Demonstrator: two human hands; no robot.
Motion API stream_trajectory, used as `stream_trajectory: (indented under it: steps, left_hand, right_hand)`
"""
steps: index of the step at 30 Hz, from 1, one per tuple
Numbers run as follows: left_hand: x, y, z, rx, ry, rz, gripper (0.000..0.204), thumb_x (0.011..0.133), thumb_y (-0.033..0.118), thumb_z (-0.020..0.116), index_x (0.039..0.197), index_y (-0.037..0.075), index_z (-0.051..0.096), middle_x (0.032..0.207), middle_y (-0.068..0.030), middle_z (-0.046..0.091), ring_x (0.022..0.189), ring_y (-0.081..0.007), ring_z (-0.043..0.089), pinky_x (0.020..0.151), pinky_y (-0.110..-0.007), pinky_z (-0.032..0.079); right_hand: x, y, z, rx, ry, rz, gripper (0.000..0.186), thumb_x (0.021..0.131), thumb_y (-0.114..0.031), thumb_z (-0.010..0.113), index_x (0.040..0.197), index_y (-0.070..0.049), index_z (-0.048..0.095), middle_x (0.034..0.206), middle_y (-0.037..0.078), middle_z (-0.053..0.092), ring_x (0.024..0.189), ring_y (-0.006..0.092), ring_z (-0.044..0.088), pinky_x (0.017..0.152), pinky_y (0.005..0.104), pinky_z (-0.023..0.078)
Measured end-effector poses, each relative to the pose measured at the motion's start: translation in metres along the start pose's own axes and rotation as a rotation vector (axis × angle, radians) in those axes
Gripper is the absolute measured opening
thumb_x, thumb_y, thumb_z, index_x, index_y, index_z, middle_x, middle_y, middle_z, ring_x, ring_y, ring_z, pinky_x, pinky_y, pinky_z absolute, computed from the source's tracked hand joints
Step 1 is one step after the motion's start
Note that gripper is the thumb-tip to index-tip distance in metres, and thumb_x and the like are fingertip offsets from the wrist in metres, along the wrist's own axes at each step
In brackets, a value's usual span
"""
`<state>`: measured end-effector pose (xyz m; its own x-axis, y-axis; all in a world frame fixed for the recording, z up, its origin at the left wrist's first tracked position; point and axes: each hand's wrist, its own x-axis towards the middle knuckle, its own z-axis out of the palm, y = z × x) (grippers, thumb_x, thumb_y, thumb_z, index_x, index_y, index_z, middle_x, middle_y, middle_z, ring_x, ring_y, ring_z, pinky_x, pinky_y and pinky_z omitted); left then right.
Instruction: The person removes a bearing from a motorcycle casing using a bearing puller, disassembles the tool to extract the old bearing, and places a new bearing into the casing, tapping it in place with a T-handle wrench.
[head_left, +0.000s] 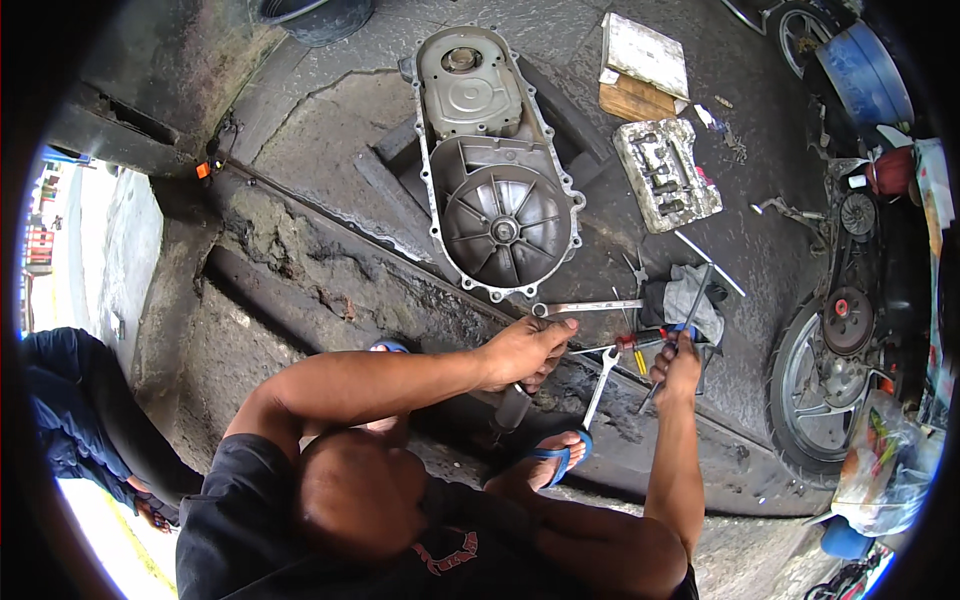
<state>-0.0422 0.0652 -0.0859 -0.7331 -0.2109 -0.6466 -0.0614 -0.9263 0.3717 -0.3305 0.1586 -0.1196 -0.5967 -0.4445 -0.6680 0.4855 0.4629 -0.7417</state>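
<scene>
Our right hand is clamped on a long thin tool whose shaft slants from lower left up to the right over a grey rag. Our left hand grips a grey handle, pointing down. Beyond on the floor a foam tray holds metal parts, beside the engine cover.

Long tool slanted over crumpled rag.
</scene>
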Motion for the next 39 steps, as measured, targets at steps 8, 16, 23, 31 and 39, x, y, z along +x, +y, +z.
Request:
stream_trajectory:
  steps: [8,16,23,31,39]
  left_hand:
    - [0.026,-0.036,-0.008,0.206,0.183,0.155,0.052,0.097,0.054,0.056,0.069,0.013,0.040,0.054,0.0022,0.036,0.043,-0.0118,0.038,0.044,-0.031,0.037]
    - [0.053,-0.040,-0.018,-0.276,0.350,0.130,0.054,0.096,0.064,0.048,0.074,0.014,0.044,0.064,-0.0008,0.043,0.054,-0.0158,0.045,0.063,-0.035,0.044]
    - [0.064,-0.046,-0.087,1.617,0.655,0.325,0.049,0.100,0.039,0.047,0.126,-0.002,0.053,0.106,-0.0265,0.064,0.096,-0.0402,0.064,0.081,-0.051,0.053]
    - [0.076,-0.041,-0.122,1.529,0.630,0.463,0.042,0.096,0.041,0.056,0.117,0.005,0.056,0.089,-0.0233,0.068,0.079,-0.0391,0.068,0.067,-0.050,0.055]
    - [0.053,-0.039,-0.053,1.214,0.345,0.937,0.048,0.080,0.007,0.073,0.122,0.006,0.050,0.094,-0.0160,0.063,0.072,-0.0329,0.067,0.063,-0.042,0.055]
  right_hand:
    - [0.072,-0.005,-0.038,-0.509,0.160,-0.390,0.026,0.100,-0.028,0.055,0.112,-0.006,0.061,0.070,0.001,0.057,0.051,0.0149,0.050,0.047,0.0284,0.043]
    - [-0.058,0.129,0.028,-0.564,-0.709,-0.463,0.055,0.087,-0.028,0.075,0.129,0.000,0.053,0.121,0.022,0.060,0.107,0.0309,0.060,0.091,0.0428,0.050]
    - [-0.028,0.060,0.046,-0.896,-0.191,-0.596,0.049,0.085,-0.021,0.072,0.125,0.001,0.055,0.079,0.017,0.066,0.071,0.0342,0.066,0.069,0.0417,0.053]
    - [-0.026,0.019,0.098,-0.981,-0.112,-0.983,0.037,0.089,-0.019,0.070,0.119,0.000,0.062,0.092,0.016,0.069,0.085,0.0286,0.066,0.079,0.0370,0.052]
    - [-0.044,0.084,0.095,-0.371,-0.524,-0.199,0.018,0.094,-0.015,0.066,0.103,0.001,0.065,0.083,0.001,0.064,0.072,0.0085,0.055,0.066,0.0240,0.046]
